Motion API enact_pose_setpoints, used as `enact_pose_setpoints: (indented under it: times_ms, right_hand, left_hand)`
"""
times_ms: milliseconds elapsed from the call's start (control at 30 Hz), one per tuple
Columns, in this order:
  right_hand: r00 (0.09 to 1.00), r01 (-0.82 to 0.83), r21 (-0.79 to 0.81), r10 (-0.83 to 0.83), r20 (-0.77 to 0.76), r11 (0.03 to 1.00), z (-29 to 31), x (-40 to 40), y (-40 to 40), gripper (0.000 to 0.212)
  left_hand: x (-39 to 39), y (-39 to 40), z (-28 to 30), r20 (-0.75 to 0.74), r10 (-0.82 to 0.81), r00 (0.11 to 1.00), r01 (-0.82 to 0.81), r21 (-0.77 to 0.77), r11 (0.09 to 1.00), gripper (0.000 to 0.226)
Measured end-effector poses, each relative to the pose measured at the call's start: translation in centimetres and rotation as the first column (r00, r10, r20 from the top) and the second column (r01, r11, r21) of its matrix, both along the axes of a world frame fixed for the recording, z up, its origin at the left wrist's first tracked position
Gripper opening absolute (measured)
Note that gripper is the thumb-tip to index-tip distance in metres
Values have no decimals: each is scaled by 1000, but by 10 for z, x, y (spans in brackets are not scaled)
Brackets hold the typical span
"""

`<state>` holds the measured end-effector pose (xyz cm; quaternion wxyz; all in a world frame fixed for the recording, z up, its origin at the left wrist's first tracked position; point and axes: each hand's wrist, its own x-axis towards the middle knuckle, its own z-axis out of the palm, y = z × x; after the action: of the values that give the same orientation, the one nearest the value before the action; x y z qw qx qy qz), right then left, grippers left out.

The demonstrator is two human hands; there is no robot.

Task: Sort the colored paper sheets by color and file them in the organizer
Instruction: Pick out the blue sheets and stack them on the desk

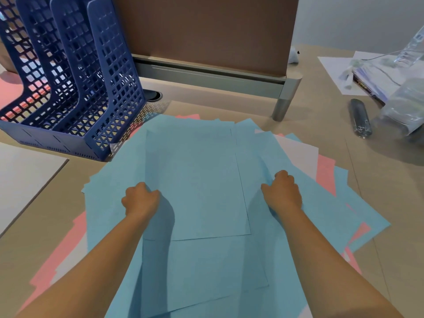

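A loose pile of blue sheets [197, 171] covers the middle of the desk, with pink sheets [325, 171] and a white sheet [296, 152] poking out beneath. My left hand [141, 198] grips the left edge of the top blue sheets, fingers curled. On the right side, my right hand [283, 191] grips the same stack. A blue mesh organizer [75, 88] with several upright slots stands at the far left. Pink paper [9, 92] shows behind it through the mesh.
A brown partition [206, 31] on a metal leg [283, 106] closes the back of the desk. At the right lie a stapler [359, 118], clear plastic bags [403, 106] and papers [367, 81]. A cable hole [153, 95] sits behind the organizer.
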<state>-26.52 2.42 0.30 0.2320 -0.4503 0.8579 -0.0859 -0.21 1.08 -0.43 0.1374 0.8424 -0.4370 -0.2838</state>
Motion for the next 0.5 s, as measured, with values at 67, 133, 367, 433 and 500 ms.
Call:
enact_pose_setpoints:
  times_ms: [67, 133, 367, 433, 500]
  right_hand:
    - [998, 14, 4, -14, 62, 1000, 2, 2, 1, 32]
    - [1000, -9, 33, 9, 23, 999, 4, 1, 2, 31]
    - [982, 137, -35, -131, 133, 990, 1, -13, 12, 36]
    - [974, 136, 0, -134, 184, 991, 1, -13, 17, 33]
    - [945, 113, 63, -127, 303, 992, 3, -13, 21, 20]
  left_hand:
    - [1, 0, 1, -115, -6, 993, 3, -26, 1000, 17]
    - [4, 1, 4, -219, -9, 976, 6, -13, 1000, 25]
    - [19, 9, 4, -317, -43, 947, 71, 78, 994, 10]
    - [18, 9, 3, -284, -55, 957, 79, 72, 994, 20]
    - [14, 8, 0, -267, -76, 961, 90, 42, 995, 17]
